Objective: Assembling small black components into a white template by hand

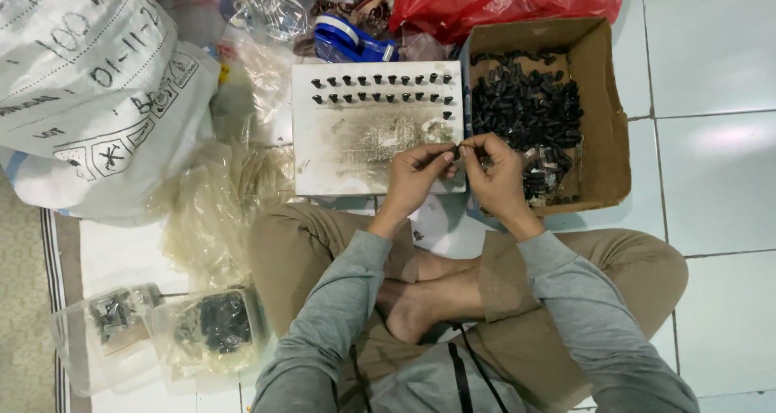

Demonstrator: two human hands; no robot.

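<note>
Over metal plate, left hand & right hand pinch one small black part betw. fingertips; best kept steady, aligned w/ rows.

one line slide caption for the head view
Both hands, left hand and right hand, pinch a small black part over a white board.

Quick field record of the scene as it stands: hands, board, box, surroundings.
left hand: pinches a small black part at its fingertips
right hand: pinches the same part from the other side
board: pale, flat, two rows of black parts along its far edge
cardboard box: open, right of board, holds loose black parts
left side: white sack, clear bags
</note>
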